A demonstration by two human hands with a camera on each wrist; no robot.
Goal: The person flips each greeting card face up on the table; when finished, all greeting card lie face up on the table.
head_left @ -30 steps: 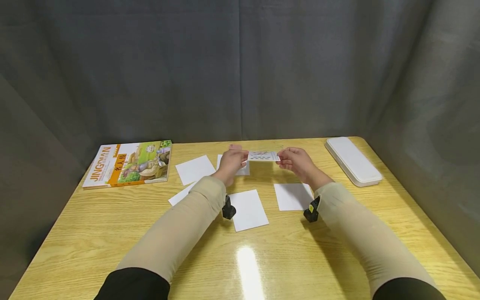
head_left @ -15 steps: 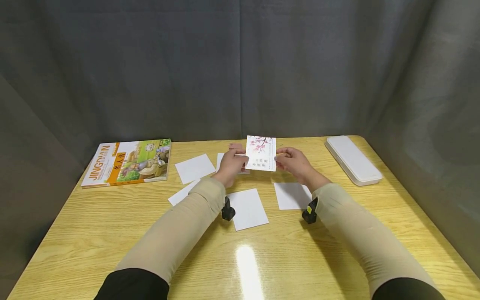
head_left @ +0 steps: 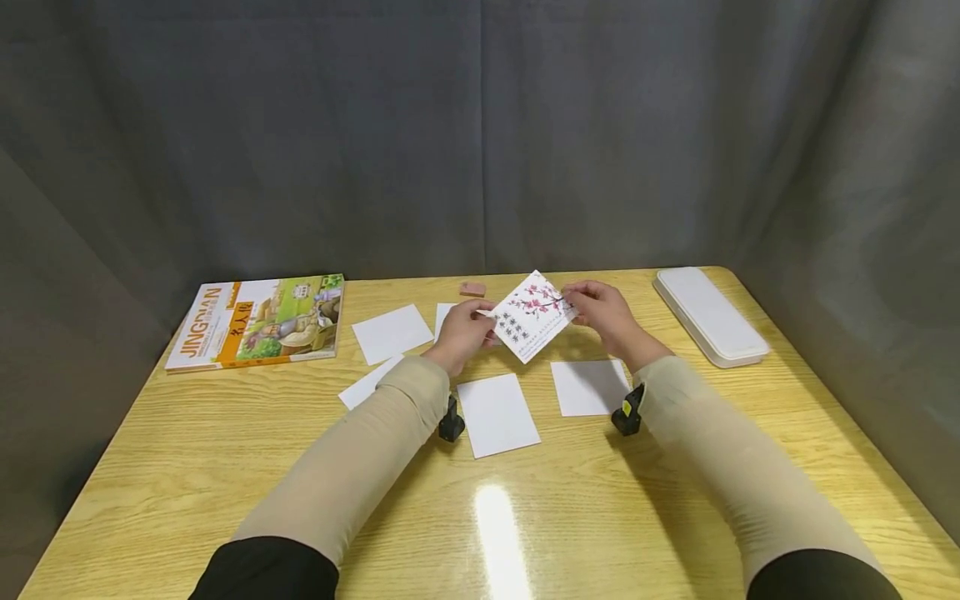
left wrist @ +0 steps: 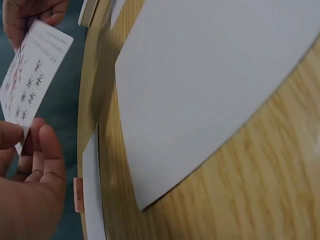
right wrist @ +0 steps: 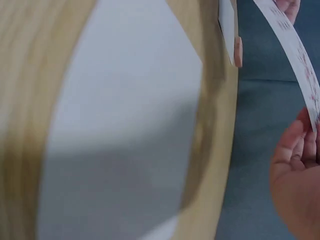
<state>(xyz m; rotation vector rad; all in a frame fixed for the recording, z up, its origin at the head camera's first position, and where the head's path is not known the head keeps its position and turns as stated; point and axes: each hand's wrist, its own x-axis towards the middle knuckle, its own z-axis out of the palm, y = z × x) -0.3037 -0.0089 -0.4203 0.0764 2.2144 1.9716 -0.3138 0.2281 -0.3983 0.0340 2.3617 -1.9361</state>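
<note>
A white card (head_left: pixel 534 321) printed with pink blossoms and dark characters is held up above the table, tilted so that its corners point up and down. My left hand (head_left: pixel 463 333) pinches its left corner between thumb and fingers. At the opposite corner my right hand (head_left: pixel 606 317) pinches it. The left wrist view shows the card (left wrist: pixel 31 75) with both hands on it; in the right wrist view the card (right wrist: pixel 292 47) looks slightly bowed. Beneath the hands lie several blank white cards, one nearest the middle (head_left: pixel 498 415) and one under the right hand (head_left: pixel 591 387).
A magazine (head_left: pixel 258 323) lies at the back left. A white case (head_left: pixel 711 317) sits at the back right. By the table's far edge is a small pinkish block (head_left: pixel 472 289). Two more white cards lie left of the left hand, one (head_left: pixel 392 333) farther back. Grey curtain (head_left: pixel 480 142) hangs behind.
The card has gone from nearly edge-on to facing me, then turned clockwise onto its corner. The right hand has risen slightly and moved right; both hands still pinch the card.
</note>
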